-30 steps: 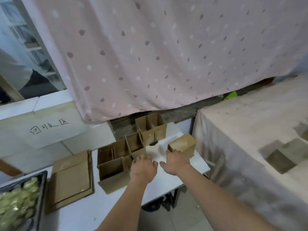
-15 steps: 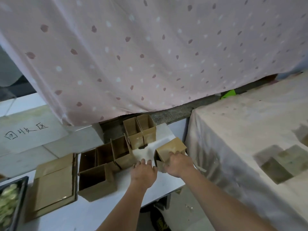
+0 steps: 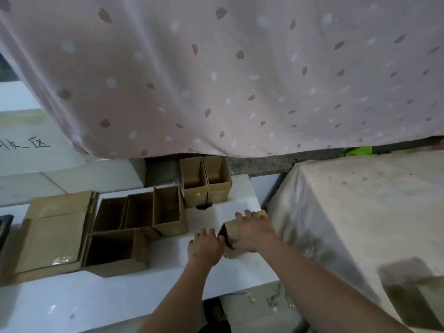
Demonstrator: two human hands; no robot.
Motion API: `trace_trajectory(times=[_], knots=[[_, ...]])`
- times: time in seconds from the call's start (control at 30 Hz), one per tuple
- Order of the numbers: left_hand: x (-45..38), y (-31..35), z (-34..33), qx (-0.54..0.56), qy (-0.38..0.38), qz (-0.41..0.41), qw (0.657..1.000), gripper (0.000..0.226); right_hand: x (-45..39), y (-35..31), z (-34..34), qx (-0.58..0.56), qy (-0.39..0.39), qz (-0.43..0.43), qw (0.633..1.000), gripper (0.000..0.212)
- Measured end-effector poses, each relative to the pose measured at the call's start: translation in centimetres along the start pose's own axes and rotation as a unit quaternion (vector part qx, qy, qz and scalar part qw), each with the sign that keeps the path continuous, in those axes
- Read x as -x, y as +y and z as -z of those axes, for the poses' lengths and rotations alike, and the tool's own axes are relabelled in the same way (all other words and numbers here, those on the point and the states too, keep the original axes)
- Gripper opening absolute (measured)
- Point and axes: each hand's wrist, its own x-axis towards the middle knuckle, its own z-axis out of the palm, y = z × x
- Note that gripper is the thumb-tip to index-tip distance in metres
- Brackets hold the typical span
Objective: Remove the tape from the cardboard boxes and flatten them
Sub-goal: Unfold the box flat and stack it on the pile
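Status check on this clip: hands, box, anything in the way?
Right hand grips small cardboard box from above. Left hand flat on white table, touching box's open end. Standing open boxes apart to the left; nothing blocking.

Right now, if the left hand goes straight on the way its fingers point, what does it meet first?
Probably bare white table, then the pair of open brown cardboard boxes at the far edge; depth is unclear. The left hand is open.
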Motion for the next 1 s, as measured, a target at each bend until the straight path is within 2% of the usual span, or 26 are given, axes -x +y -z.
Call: trace_trajectory(times=[0.13, 0.27, 0.37, 0.47, 0.57, 0.7, 0.77, 0.9, 1.0], knots=[[-2.0, 0.2, -0.7, 0.136, -0.043, 0.063, 0.988, 0.047, -2.6, -0.2, -0.7, 0.070, -0.043, 0.062, 0.995, 0.117], [-3.1, 0.8, -0.7, 0.295, -0.087, 0.162, 0.938, 0.051, -4.2, -0.3, -1.4, 0.123, -0.080, 0.095, 0.985, 0.132], [-3.8, 1.4, -1.1, 0.422, -0.120, 0.226, 0.870, 0.056, -5.0, -0.2, -1.9, 0.145, -0.071, 0.107, 0.981, 0.120], [-4.4, 1.6, -1.0, 0.486, -0.129, 0.253, 0.826, 0.058, -5.4, -0.2, -1.7, 0.138, -0.039, 0.117, 0.983, 0.095], [-4.7, 1.4, -0.1, 0.530, -0.134, 0.267, 0.794, 0.061, -5.7, -0.3, -1.1, 0.077, -0.012, 0.095, 0.992, 0.082], [-5.1, 1.0, 1.5, 0.620, -0.124, 0.259, 0.730, 0.058, -6.1, -0.1, -0.5, -0.019, 0.054, 0.050, 0.997, 0.092], [-5.2, 1.1, 2.2, 0.658, -0.123, 0.230, 0.706, 0.056, -6.0, -0.2, -0.6, -0.112, 0.087, 0.022, 0.990, 0.101], [-5.3, 1.8, 3.9, 0.690, -0.109, 0.178, 0.693, 0.061, -5.3, -0.8, -1.8, -0.283, 0.158, -0.019, 0.946, 0.112], [-5.1, 2.4, 4.2, 0.681, -0.103, 0.147, 0.710, 0.059, -4.3, -1.0, -3.3, -0.409, 0.143, -0.010, 0.901, 0.114]])
